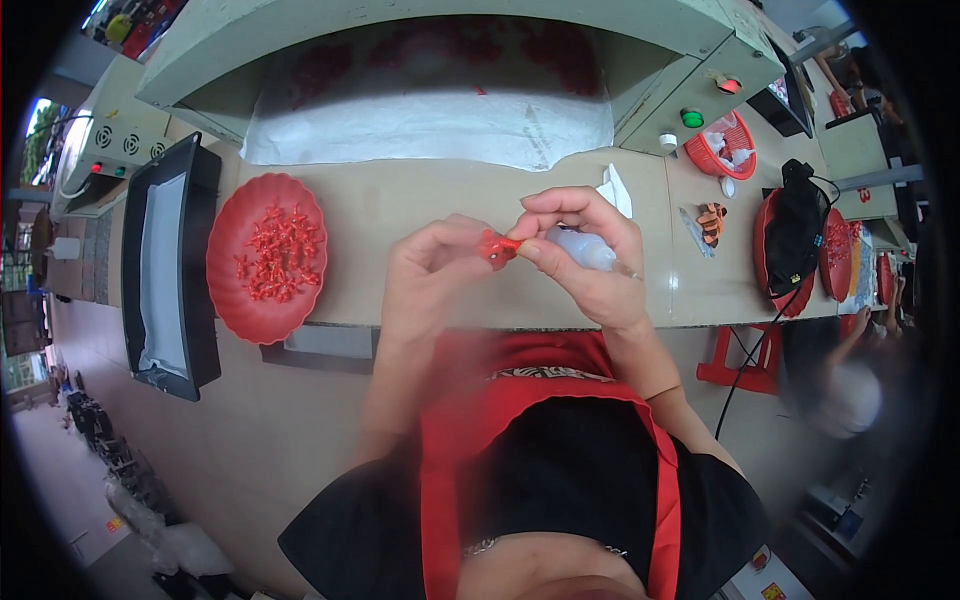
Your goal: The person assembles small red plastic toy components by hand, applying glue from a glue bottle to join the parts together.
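Note:
In front of my chest, over the worktable's front part, my two hands meet at one small glossy red moulded figure (pixel 497 249). My left hand (pixel 420 268) is closed, its fingertips pinching the figure's left side. From the other side, my right hand (pixel 612 280) pinches the figure's right end between thumb and forefinger. A translucent whitish squeeze bottle (pixel 588 248) with a thin tip lies in that same right hand, held against the palm. To the left, a scalloped red plate (pixel 225 265) carries a heap of similar small red figures (pixel 280 255).
A pale green machine (pixel 655 100) with a white-lined opening spans the back. A lined black tray (pixel 205 190) stands far left. Rightward are a red basket (pixel 718 165), a small orange-brown figure (pixel 711 222) and a black bag-like item (pixel 797 235) on a red plate. Another person (pixel 850 390) works beyond.

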`<move>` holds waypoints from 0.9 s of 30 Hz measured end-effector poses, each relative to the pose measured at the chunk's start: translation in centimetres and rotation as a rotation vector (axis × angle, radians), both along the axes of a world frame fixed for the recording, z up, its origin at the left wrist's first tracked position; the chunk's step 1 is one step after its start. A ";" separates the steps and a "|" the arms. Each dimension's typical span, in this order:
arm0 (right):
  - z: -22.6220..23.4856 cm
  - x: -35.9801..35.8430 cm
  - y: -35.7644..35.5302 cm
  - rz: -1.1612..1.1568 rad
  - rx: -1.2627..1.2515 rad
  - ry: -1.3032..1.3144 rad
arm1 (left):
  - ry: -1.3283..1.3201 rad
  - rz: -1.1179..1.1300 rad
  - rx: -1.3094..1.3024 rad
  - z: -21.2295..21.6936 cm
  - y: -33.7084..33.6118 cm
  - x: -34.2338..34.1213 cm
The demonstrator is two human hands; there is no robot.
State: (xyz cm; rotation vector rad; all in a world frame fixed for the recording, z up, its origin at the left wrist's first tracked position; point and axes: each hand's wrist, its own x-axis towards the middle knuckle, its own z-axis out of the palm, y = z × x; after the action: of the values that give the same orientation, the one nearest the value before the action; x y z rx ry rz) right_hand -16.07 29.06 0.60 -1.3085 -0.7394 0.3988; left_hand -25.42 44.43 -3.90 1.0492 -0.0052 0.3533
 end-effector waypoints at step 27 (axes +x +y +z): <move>-1.7 2.4 0.3 0.133 -0.150 0.368 | 0.087 -0.417 -0.534 -1.4 0.0 0.7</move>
State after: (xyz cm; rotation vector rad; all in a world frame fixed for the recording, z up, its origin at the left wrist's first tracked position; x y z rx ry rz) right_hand -13.64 29.32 -1.11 -1.2813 -0.4937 0.7915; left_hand -24.76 44.46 -5.26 0.5123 -0.0489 -0.0738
